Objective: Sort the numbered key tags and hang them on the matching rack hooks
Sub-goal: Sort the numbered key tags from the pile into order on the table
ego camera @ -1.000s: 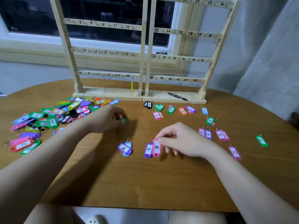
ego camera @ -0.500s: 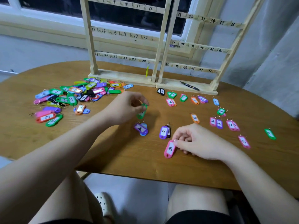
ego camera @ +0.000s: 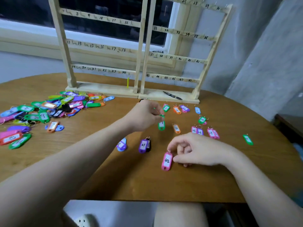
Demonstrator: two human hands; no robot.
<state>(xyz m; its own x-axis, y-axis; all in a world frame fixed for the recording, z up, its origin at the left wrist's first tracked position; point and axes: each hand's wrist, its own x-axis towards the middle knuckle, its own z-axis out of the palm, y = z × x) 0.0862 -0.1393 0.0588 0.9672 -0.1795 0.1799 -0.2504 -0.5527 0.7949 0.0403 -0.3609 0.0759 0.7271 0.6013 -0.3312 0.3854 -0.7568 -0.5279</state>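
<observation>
A wooden rack (ego camera: 141,46) with numbered hooks stands at the back of the round table (ego camera: 147,182). A yellow tag (ego camera: 127,82) hangs under hook 24. My left hand (ego camera: 144,117) pinches the ring of a green tag (ego camera: 161,125), which dangles just above the table. My right hand (ego camera: 195,149) pinches the ring of the pink tag 42 (ego camera: 166,161), which lies on the table. A purple tag 31 (ego camera: 143,145) and a purple-and-blue pair (ego camera: 121,145) lie to the left of it.
A big heap of unsorted coloured tags (ego camera: 41,112) covers the table's left. Several sorted tags (ego camera: 196,126) lie in rows on the right, with a lone green tag (ego camera: 247,139) farther right. A black marker (ego camera: 172,95) rests on the rack's base.
My left hand lifted a green tag out of the left area and carried it right toward the sorted rows. My right hand pulled tag 42 away from tag 31, toward me.
</observation>
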